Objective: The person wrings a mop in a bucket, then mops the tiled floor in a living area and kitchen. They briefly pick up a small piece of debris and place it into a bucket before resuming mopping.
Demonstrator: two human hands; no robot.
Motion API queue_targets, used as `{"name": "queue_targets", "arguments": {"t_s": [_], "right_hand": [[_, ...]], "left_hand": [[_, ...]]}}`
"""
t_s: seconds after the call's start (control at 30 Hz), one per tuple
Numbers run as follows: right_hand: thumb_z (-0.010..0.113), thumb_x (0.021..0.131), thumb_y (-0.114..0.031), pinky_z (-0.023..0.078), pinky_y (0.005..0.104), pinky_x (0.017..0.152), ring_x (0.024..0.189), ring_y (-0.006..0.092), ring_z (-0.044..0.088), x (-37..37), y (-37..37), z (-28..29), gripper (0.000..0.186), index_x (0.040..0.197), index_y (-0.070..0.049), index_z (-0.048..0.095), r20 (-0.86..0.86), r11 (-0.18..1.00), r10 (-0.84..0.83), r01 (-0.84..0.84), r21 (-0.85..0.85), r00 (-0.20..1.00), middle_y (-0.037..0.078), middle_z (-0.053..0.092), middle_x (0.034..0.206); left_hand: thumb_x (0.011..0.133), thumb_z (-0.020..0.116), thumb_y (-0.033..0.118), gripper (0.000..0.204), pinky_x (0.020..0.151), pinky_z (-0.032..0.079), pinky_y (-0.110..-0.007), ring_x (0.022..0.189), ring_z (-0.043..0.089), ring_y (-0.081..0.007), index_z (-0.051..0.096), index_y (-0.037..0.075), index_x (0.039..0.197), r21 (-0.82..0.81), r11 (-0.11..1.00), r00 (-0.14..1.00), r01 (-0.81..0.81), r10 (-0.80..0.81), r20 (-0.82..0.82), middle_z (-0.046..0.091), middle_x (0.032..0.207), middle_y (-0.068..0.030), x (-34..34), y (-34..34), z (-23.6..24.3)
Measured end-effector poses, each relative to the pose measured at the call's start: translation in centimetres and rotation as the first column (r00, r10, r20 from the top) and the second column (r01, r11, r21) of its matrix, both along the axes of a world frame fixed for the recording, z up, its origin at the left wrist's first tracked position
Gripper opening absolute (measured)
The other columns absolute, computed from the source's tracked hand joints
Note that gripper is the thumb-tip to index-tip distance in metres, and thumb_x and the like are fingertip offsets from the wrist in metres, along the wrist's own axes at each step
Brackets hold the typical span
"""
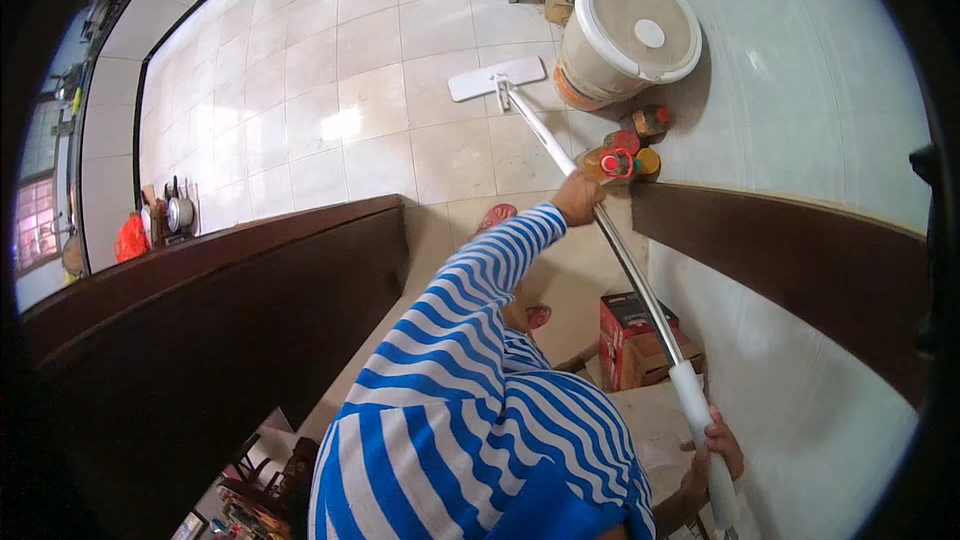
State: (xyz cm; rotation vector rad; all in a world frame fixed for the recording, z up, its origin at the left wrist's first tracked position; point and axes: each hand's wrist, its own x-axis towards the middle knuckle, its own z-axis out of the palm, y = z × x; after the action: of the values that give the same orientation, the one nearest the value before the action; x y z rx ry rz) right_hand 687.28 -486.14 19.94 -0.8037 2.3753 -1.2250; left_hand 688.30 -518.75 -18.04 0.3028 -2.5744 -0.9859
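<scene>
A white flat mop [540, 130] runs diagonally across the view, its rectangular head lying on the pale tiled floor. My left hand [577, 198], in a blue-and-white striped sleeve, is closed round the upper metal part of the pole. My right hand [722, 448] wraps round the thick white grip [695, 405] at the near end, close to the wall on the right. Just right of the pole by my left hand stand several bottles [618, 162], one with a red cap and handle.
A large lidded white bucket [590, 45] stands right of the mop head. Dark wooden panels [250, 280] flank the doorway, one on each side. A red and brown carton [635, 345] sits beside the right wall. Pans [180, 212] and a red bag [130, 238] are at the left.
</scene>
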Motion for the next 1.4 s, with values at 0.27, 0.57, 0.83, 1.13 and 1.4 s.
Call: {"name": "queue_targets", "arguments": {"t_s": [0.27, 0.57, 0.83, 1.13, 1.4], "right_hand": [[0.059, 0.080, -0.016, 0.052, 0.0326, 0.050, 0.106, 0.0384, 0.052, 2.4, 16.7, 1.2, 0.016, 0.082, -0.007, 0.046, 0.072, 0.983, -0.181, 0.182, -0.006, 0.981, 0.014, 0.055, 0.096], [0.059, 0.079, -0.014, 0.052, 0.0397, 0.059, 0.100, 0.0359, 0.054, 6.2, 28.1, 4.0, 0.016, 0.081, -0.007, 0.045, -0.067, 0.976, -0.212, 0.207, -0.068, 0.975, 0.014, 0.055, 0.093], [0.059, 0.078, -0.012, 0.051, 0.0460, 0.067, 0.094, 0.0336, 0.056, 3.4, 27.2, 4.7, 0.016, 0.079, -0.006, 0.045, -0.273, 0.955, 0.011, -0.091, -0.283, 0.962, 0.015, 0.055, 0.091], [0.066, 0.076, -0.022, 0.051, 0.0482, 0.074, 0.072, 0.0275, 0.061, 2.1, 8.6, -0.4, 0.023, 0.074, -0.004, 0.051, 0.081, 0.931, 0.338, -0.321, -0.174, 0.938, 0.014, 0.059, 0.075], [0.063, 0.079, -0.025, 0.050, 0.0417, 0.072, 0.076, 0.0266, 0.060, 0.7, 14.2, 6.1, 0.026, 0.075, -0.005, 0.047, -0.085, 0.982, 0.170, -0.161, 0.101, 0.982, 0.016, 0.060, 0.080]], "left_hand": [[0.066, 0.061, 0.019, 0.018, 0.073, 0.039, -0.038, 0.066, 0.053, -0.0286, 0.050, 0.012, 0.053, 0.047, 0.985, 0.975, 0.165, -0.170, 0.142, 0.054, 0.060, -0.0078, 2.2, 14.5, 2.7], [0.052, 0.063, 0.015, 0.014, 0.068, 0.040, -0.039, 0.065, 0.055, -0.0288, 0.050, 0.012, 0.052, 0.100, 0.954, 0.913, 0.282, -0.299, 0.278, 0.053, 0.058, -0.0078, 7.5, 27.5, 5.8], [0.059, 0.060, 0.011, 0.012, 0.069, 0.039, -0.039, 0.067, 0.053, -0.0293, 0.048, 0.010, 0.057, 0.232, 0.969, 0.990, 0.080, -0.103, 0.091, 0.050, 0.061, -0.0090, 11.0, 26.2, 9.6], [0.066, 0.062, 0.013, 0.022, 0.063, 0.039, -0.041, 0.059, 0.048, -0.0310, 0.046, 0.009, 0.051, 0.055, 0.977, 0.975, -0.205, 0.199, 0.099, 0.049, 0.054, -0.0100, 16.3, 9.7, 4.8], [0.057, 0.062, 0.016, 0.006, 0.064, 0.041, -0.041, 0.066, 0.057, -0.0290, 0.056, 0.013, 0.057, 0.111, 0.993, 0.992, -0.039, 0.026, 0.124, 0.055, 0.059, -0.0087, 12.3, 17.6, 5.4]]}}
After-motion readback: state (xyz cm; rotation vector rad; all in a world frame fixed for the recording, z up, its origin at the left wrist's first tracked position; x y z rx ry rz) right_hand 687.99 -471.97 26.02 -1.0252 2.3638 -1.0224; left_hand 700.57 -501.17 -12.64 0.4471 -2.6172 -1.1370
